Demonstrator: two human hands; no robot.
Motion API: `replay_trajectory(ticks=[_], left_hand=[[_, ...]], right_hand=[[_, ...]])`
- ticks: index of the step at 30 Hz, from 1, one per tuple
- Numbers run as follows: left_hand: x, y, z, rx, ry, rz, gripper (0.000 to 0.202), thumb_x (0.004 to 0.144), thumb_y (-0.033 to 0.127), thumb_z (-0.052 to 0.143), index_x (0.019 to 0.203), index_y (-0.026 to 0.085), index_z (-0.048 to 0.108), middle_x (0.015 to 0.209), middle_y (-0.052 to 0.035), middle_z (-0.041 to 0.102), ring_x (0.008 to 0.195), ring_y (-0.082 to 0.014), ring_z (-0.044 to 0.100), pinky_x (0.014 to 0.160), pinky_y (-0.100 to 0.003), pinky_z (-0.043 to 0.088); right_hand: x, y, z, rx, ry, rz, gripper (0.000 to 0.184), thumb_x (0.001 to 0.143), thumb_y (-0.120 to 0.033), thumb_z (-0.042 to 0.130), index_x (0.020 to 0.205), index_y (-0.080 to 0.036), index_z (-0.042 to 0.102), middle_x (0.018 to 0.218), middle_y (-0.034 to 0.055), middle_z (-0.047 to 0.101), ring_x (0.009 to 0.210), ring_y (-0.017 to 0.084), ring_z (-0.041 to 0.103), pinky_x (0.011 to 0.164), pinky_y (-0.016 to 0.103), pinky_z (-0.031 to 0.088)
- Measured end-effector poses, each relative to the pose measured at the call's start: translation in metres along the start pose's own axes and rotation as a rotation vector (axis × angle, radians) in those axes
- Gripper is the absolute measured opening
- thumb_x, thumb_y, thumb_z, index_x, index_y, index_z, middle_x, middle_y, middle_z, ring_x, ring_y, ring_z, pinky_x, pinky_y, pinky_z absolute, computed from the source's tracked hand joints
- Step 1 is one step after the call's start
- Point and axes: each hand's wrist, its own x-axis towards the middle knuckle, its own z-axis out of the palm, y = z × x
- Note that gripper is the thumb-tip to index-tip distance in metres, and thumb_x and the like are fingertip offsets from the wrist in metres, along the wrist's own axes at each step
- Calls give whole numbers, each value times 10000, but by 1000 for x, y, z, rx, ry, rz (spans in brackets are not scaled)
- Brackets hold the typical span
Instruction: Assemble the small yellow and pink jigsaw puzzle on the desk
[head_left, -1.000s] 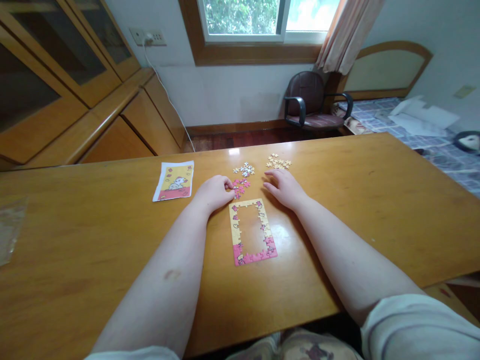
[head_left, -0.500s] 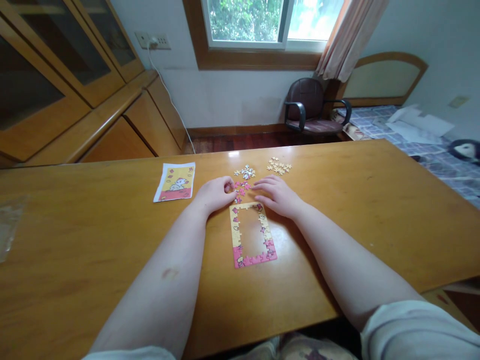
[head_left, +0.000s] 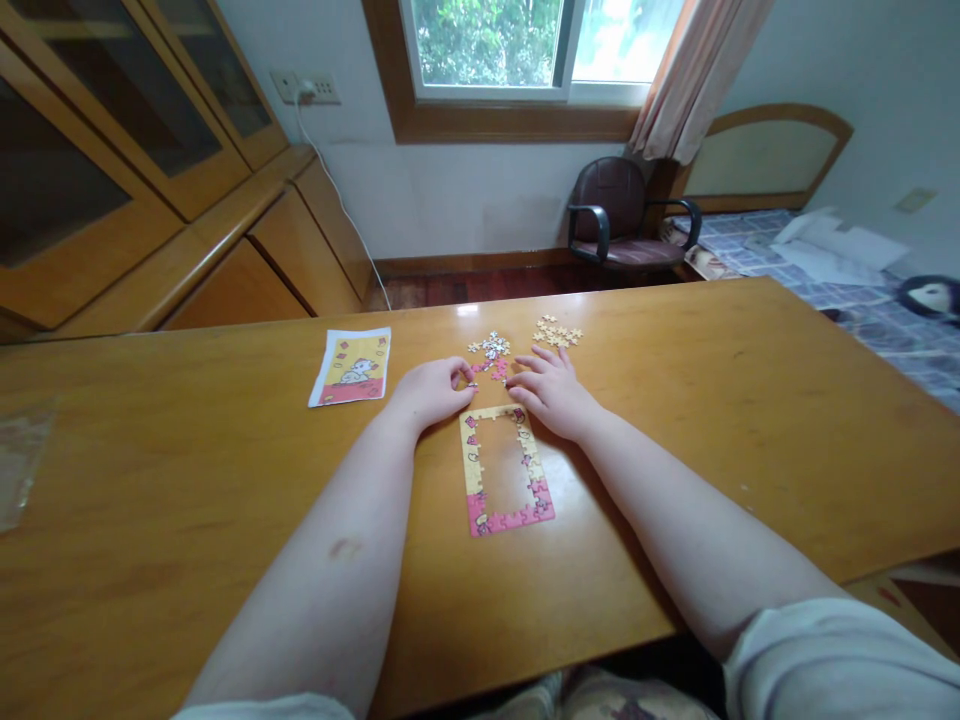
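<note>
Between my hands lies a small heap of pink puzzle pieces (head_left: 498,369). My left hand (head_left: 437,388) rests at their left, thumb and forefinger pinched on a small puzzle piece (head_left: 473,386). On the other side my right hand (head_left: 553,392) has its fingers spread on the table, the tips beside the pink pieces. Just in front of the hands is a joined puzzle border (head_left: 471,480), yellow above and pink below, with bare table inside it. White-and-grey puzzle pieces (head_left: 493,345) are piled behind the pink ones, and yellow puzzle pieces (head_left: 556,331) lie to their right.
A picture card (head_left: 351,368) with a white animal on yellow and pink lies left of my hands. Clear plastic wrap (head_left: 22,460) sits at the table's left edge. Beyond the wooden table (head_left: 750,420) stand an office chair (head_left: 615,210), a bed and a cabinet.
The pink pieces have shifted slightly right and some are rearranged. My left hand now has a piece at its fingertips, and my right hand's fingers have spread wider.
</note>
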Motion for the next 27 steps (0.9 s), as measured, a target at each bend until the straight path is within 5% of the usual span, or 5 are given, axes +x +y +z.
replay_trajectory(ticks=[12,17,27], left_hand=[[1,3,-1,-7,-18,-11,285,716,440,636,902,228,679,792,-10,654,678,-176,557,569,-282,331],[0,3,-2,-16,-3,-7,279,707,439,644,891,231,670,775,-7,641,672,-175,544,567,-280,329],[3,3,-2,7,-46,7,254,728,448,626,863,242,687,752,5,641,666,-169,558,559,-279,329]], right_hand=[[1,7,6,106,171,-117,280,967,-379,502,1001,-223,732,1199,78,676,1248,288,482,1131,563,174],[-1,0,0,121,-1,-316,274,935,-403,571,909,-205,758,958,68,725,934,214,573,962,420,361],[-1,7,1,108,-8,-283,295,951,-417,540,982,-237,773,1013,77,705,940,218,534,912,409,339]])
